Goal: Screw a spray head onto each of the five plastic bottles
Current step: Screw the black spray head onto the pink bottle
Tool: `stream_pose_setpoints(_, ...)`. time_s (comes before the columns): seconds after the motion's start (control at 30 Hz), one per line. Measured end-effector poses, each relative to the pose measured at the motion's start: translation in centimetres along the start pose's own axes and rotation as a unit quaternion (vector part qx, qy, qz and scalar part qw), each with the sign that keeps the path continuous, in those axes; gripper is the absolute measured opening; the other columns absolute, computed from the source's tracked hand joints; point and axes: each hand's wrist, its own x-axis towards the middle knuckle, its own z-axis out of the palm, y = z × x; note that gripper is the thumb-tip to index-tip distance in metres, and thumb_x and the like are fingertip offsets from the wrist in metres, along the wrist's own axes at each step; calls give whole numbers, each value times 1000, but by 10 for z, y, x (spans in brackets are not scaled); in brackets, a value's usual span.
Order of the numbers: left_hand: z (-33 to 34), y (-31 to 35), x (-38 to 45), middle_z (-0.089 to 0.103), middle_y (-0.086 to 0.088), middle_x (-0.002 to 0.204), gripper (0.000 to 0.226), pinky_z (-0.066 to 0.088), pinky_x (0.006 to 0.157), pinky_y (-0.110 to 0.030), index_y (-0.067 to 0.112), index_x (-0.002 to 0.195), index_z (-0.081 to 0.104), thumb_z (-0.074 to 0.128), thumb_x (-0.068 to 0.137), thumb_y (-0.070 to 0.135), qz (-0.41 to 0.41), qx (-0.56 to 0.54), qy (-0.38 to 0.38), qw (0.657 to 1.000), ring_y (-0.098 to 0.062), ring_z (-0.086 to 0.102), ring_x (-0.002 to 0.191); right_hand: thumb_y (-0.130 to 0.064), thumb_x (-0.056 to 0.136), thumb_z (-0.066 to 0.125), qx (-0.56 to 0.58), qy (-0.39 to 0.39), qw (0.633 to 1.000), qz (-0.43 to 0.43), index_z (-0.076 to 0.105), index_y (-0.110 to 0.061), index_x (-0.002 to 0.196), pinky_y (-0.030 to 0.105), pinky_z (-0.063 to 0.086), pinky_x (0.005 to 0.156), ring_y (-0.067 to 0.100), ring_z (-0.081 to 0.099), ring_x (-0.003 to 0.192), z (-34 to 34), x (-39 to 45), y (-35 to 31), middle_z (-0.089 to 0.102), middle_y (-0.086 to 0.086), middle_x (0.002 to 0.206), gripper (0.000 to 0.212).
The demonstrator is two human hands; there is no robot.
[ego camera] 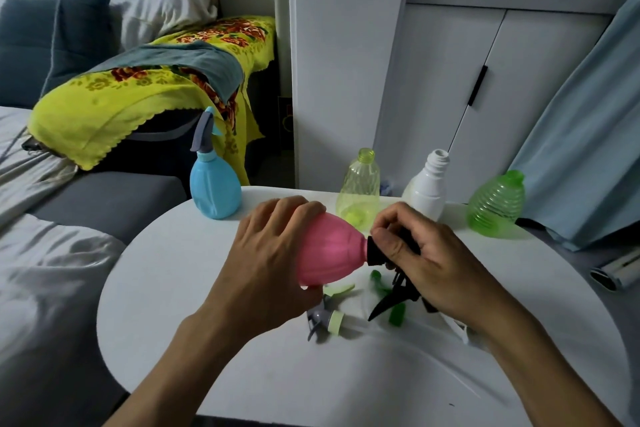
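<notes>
Above white table point(214, 340), unlabelled pink bottle point(329, 248)

No readable text, labels, brands or numbers are showing anywhere in this view.
</notes>
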Motion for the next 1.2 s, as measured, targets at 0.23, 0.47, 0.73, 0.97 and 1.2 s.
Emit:
stream_pose_setpoints(0.23, -1, -2, 0, 49, 7, 134, 97, 49, 91, -36, 33, 134, 36, 85, 53, 51, -4, -86, -54, 995, -17, 44, 119, -45, 95, 28, 183, -99, 972, 112, 70, -32, 110, 47, 50, 96, 30, 70, 96, -20, -4, 5, 76, 9, 94, 47)
stream_pose_setpoints(0.47, -3, 7, 4, 53, 14, 123, 92, 60, 77, -33, 39, 127, 40, 88, 49, 47, -107, -274, -71, 953, -12, 57, 108, -18, 91, 37, 400, -139, 905, 41, 65, -4, 124, 50, 44, 78, 39, 61, 84, -27, -4, 8, 70, 33, 98, 45)
stream_pose_setpoints(0.73, 5, 21, 2, 54, 20, 115, 87, 62, 70, -31, 46, 120, 43, 91, 48, 42, -176, -397, -91, 896, -12, 62, 102, -37, 76, 76, 293, 101, 951, 6, 78, -21, 96, 19, 46, 63, 8, 56, 64, 7, 4, -1, 69, -8, 72, 25)
stream_pose_setpoints(0.97, 19, 45, -5, 49, 25, 110, 83, 57, 68, -21, 50, 110, 35, 79, 41, 66, -201, -279, 24, 939, -9, 57, 98, -46, 65, 82, 345, 250, 903, 56, 66, -15, 87, 34, 55, 81, 14, 69, 85, 40, 8, -10, 72, -1, 84, 41)
stream_pose_setpoints(1.2, 41, 61, -10, 41, 18, 116, 94, 38, 74, -10, 43, 122, 31, 83, 45, 59, -213, -226, 89, 946, -10, 47, 103, -62, 61, 80, 296, 366, 878, 89, 65, -24, 88, 10, 49, 63, -3, 68, 74, 55, 7, -10, 72, -17, 80, 48)
